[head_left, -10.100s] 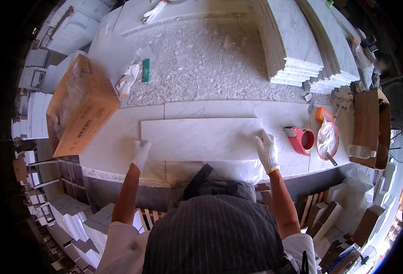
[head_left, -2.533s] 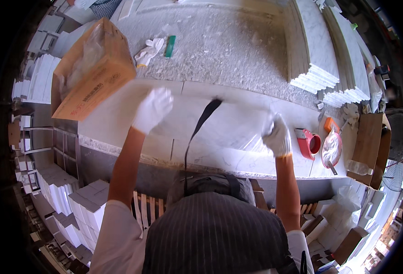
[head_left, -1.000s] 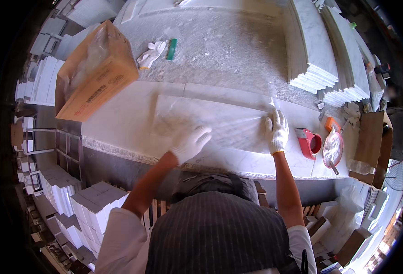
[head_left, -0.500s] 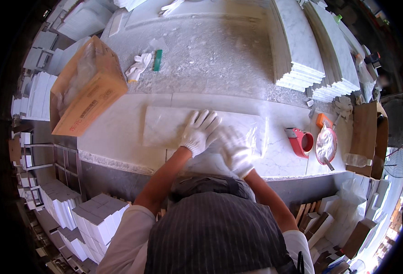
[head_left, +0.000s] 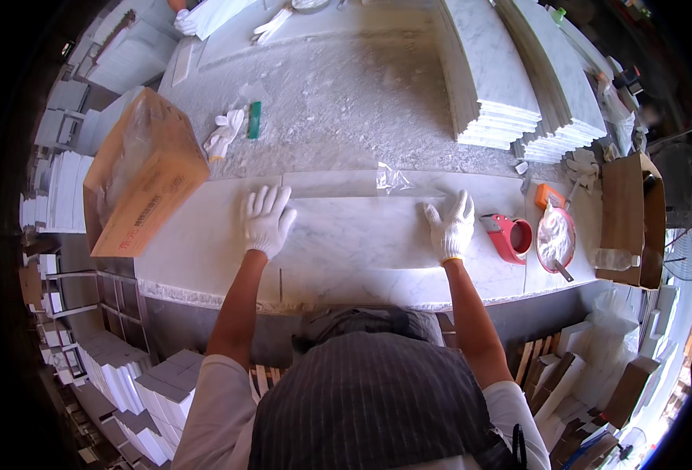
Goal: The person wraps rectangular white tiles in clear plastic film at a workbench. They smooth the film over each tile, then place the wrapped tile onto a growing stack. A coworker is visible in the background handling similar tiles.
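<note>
A pale, grey-veined marble tile [head_left: 362,231] lies lengthwise on the slab-topped bench in front of me. My left hand [head_left: 269,219], in a white knit glove, rests at the tile's left end with its fingers stretched out. At the right end is my gloved right hand [head_left: 450,227], turned partly on its side, thumb spread away from the fingers. Just beyond the tile's far edge sits a crumpled piece of clear plastic film [head_left: 393,178]. A red tape dispenser [head_left: 509,237] stands to the right of my right hand.
Farther right are a red bowl of white paste [head_left: 555,239] with a scraper, an orange tool [head_left: 548,196] and a cardboard box [head_left: 628,223]. An open carton [head_left: 146,176] is at left. Spare gloves [head_left: 223,135] and stacked marble slabs [head_left: 491,70] lie beyond. Another person's gloved hand [head_left: 184,22] shows far left.
My hands have moved apart from the middle of the tile to its two ends. The tile has shifted right and toward me, and the clear film now lies beyond its far edge.
</note>
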Action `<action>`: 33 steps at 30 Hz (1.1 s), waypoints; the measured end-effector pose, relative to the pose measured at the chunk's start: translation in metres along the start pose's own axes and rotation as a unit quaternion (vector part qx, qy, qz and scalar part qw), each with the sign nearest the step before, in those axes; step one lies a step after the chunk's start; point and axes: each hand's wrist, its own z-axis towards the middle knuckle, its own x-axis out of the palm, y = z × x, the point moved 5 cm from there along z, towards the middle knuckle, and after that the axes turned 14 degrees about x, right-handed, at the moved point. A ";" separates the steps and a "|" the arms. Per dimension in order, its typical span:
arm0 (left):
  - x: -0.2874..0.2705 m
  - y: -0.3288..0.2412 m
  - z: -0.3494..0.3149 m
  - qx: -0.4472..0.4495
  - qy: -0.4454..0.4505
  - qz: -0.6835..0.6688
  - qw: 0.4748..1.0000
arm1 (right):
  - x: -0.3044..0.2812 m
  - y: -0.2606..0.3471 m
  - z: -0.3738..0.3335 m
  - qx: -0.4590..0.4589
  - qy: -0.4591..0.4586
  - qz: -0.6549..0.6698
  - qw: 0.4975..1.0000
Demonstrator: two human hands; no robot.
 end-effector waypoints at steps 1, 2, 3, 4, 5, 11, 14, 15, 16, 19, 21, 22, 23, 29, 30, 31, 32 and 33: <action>0.002 0.002 0.000 0.000 -0.005 0.002 1.000 | -0.001 0.002 0.004 0.008 0.025 -0.012 1.000; 0.004 0.002 0.000 0.003 -0.009 0.002 1.000 | -0.003 0.003 0.008 0.016 0.051 -0.024 0.998; 0.005 0.002 0.000 0.007 -0.011 0.003 1.000 | -0.007 0.007 0.011 0.024 0.077 -0.034 0.996; 0.005 0.002 0.000 0.010 -0.014 0.004 1.000 | -0.010 0.010 0.014 0.023 0.088 -0.022 0.996; 0.006 0.002 0.000 0.009 -0.016 0.005 1.000 | -0.012 0.013 0.017 0.022 0.099 -0.010 0.995; 0.009 0.000 0.001 0.023 -0.022 0.011 0.999 | 0.011 0.006 0.040 0.020 0.157 0.082 0.984; 0.007 0.003 0.005 0.020 -0.003 0.013 1.000 | 0.018 0.008 0.052 0.034 0.181 0.123 0.975; 0.005 0.007 0.012 0.018 0.008 0.008 1.000 | 0.016 0.009 0.055 0.046 0.186 0.134 0.972; 0.004 0.009 0.015 0.014 0.021 0.000 1.000 | 0.011 0.014 0.055 0.059 0.195 0.127 0.971; 0.000 0.004 0.046 0.014 0.033 0.001 0.999 | 0.010 0.018 0.057 0.065 0.195 0.097 0.974; -0.004 -0.005 0.083 0.025 0.032 0.010 0.999 | 0.013 0.018 0.060 0.073 0.193 0.075 0.976; -0.012 -0.024 0.108 0.052 0.015 0.004 0.999 | 0.016 0.017 0.062 0.074 0.193 0.067 0.976; -0.024 -0.049 0.137 0.087 -0.018 -0.015 0.996 | 0.018 0.014 0.064 0.070 0.177 0.055 0.980; -0.102 -0.223 0.289 0.338 -0.130 -0.039 0.931 | 0.021 0.011 0.066 0.054 0.145 0.012 0.988; -0.101 -0.243 0.310 0.356 -0.135 -0.043 0.924 | 0.023 0.010 0.066 0.056 0.144 0.013 0.988; -0.102 -0.265 0.330 0.377 -0.132 -0.038 0.916 | 0.024 0.007 0.068 0.060 0.141 0.010 0.988; -0.103 -0.281 0.349 0.387 -0.123 -0.043 0.913 | 0.023 0.009 0.068 0.060 0.141 0.008 0.988; -0.103 -0.293 0.366 0.389 -0.111 -0.032 0.914 | 0.024 0.010 0.067 0.059 0.141 0.007 0.988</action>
